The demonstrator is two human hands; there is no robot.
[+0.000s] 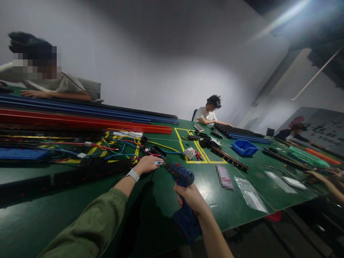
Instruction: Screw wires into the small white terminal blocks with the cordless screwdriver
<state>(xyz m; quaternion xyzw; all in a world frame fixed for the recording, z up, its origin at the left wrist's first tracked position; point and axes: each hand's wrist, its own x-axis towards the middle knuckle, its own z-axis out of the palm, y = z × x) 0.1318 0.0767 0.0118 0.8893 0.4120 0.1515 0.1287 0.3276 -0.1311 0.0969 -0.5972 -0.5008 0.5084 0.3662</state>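
My right hand (191, 197) is wrapped round the handle of a dark blue cordless drill (183, 175), whose tip points left. Close to that tip, my left hand (146, 164) has its fingers closed on a small white and blue part (158, 162); whether the tip touches it, I cannot tell. The left wrist rests near the end of a long black rail (94, 172). Red, yellow and blue wires (123, 143) spread over the table just beyond the left hand.
Long red channels (134, 127) and blue channels (107, 114) lie behind the wires. A white connector block (189, 153), a blue bin (244, 147) and a plastic bag (251, 195) are on the green table (161, 229). Several other people sit around it.
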